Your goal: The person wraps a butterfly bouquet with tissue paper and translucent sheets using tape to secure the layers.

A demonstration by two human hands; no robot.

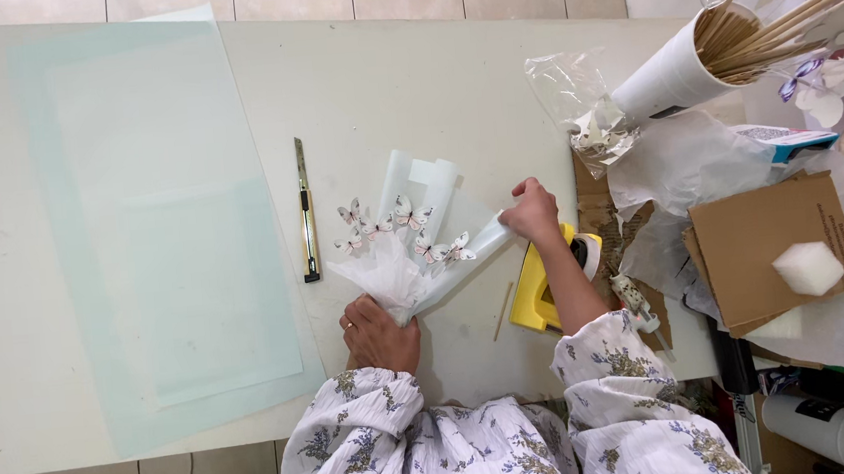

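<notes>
Nearest to us: our floral-print sleeves (398,439), both arms reaching forward onto the white table (400,88).

Left hand (380,336): fingers closed around the gathered base of the paper butterfly bouquet (412,243); a ring shows on one finger. The bouquet lies tilted on the table, its narrow end in this fist and its open end fanning away from us.

Right hand (532,210): fingertips pinched shut on the outer edge of the bouquet's pale translucent wrap, at its right side.

Bouquet contents: several small white paper butterflies (403,213) with dark markings, bedded in white tissue inside the wrap.

Just beside the right forearm: a thin wooden stick (503,311) lying loose on the table, and a yellow tape dispenser (539,293) partly hidden under the arm.

Left of the bouquet, apart from it: a utility knife (306,211), lying lengthwise away from us.

Further left: large sheets of pale green paper (151,238), stacked flat and covering much of the table.

Right side: brown cardboard (759,241) with a white foam block (808,269) on it, over crumpled white paper (687,161).

Far right: a white tube of wooden sticks (675,77), tipped toward us, with a clear plastic bag (577,104) beside its base.
</notes>
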